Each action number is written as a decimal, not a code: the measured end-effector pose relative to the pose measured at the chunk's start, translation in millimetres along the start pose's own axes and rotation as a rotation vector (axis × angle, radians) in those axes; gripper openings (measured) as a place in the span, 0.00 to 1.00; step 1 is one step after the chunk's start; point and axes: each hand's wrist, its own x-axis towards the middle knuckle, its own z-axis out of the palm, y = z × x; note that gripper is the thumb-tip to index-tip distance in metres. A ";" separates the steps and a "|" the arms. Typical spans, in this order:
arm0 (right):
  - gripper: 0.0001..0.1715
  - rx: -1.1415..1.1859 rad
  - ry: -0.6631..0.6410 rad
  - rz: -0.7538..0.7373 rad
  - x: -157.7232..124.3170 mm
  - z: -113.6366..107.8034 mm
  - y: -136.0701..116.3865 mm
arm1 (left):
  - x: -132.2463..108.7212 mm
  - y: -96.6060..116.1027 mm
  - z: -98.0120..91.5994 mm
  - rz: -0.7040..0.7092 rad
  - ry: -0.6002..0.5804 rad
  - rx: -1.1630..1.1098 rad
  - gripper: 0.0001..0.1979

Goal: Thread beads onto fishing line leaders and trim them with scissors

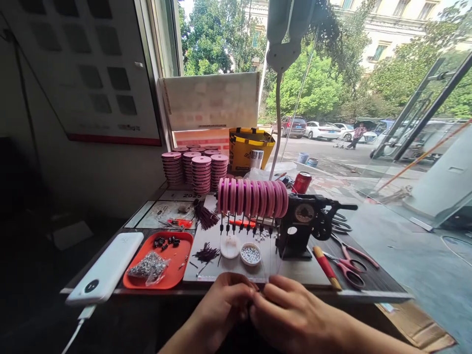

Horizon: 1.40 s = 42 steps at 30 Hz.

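Nearest the table edge, your left hand (224, 302) and right hand (291, 309) meet with fingertips pinched together on something too small to identify; whether either truly grips it cannot be told. Just beyond lie a glossy orange tray (180, 268) of dark beads and crinkled foil, a round dish of pale beads (250, 254), and red-handled scissors (348, 268). Farther back, a row of pink spools (252, 197) sits mounted on a black winder (306, 226), thin lines hanging; judged partly done. Farthest, stacked pink spools (195, 172) wait.

You had a glossy orange plastic tray (177, 263), a smooth white plastic power bank (106, 268), matt pink spools (252, 197) and a black metal winder (306, 223).
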 end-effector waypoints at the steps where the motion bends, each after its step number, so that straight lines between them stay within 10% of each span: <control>1: 0.14 -0.051 0.022 -0.024 -1.3 2.7 -1.8 | 1.3 -0.5 0.1 -0.035 0.002 -0.029 0.02; 7: 0.15 0.060 0.009 -0.022 -0.2 9.5 -3.2 | -2.4 -2.5 0.1 0.027 0.003 0.030 0.03; 13: 0.13 0.976 0.135 0.805 20.9 1.8 6.2 | -5.7 -26.0 -7.9 1.087 0.318 0.866 0.07; 18: 0.20 1.388 0.106 0.962 36.3 0.0 16.3 | -3.8 -26.0 -17.0 1.685 0.270 1.317 0.12; 20: 0.16 1.214 0.071 0.892 31.6 -2.1 16.2 | -6.0 -14.9 -14.8 1.492 0.115 1.182 0.12; 24: 0.05 0.395 0.002 0.352 10.0 -4.2 8.7 | -6.1 2.2 -7.1 0.382 0.039 0.298 0.05; 26: 0.09 0.098 -0.028 0.105 1.1 -0.7 4.2 | -3.0 4.0 -4.6 0.068 0.035 0.035 0.03; 42: 0.21 0.013 0.039 -0.071 2.1 8.8 -1.1 | -1.1 2.1 -2.3 -0.165 0.047 -0.165 0.05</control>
